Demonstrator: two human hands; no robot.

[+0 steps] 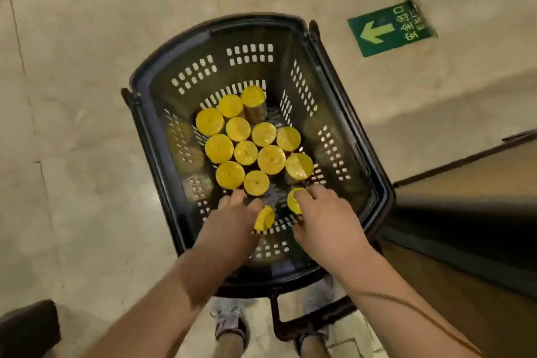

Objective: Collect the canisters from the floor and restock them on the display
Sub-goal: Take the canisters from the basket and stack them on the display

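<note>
My left grip (236, 213) curls round a round yellow-lidded canister (265, 219). My right grip (322, 218) curls round a second canister (294, 202). Both sit low in the black holey plastic basket (252, 20) on the pale floor (87, 96), beside more upright canisters (245, 152).

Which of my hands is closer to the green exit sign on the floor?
Right. Your right hand sits in the basket nearer its right wall, the side the green exit sign lies beyond; your left hand is further left.
</note>
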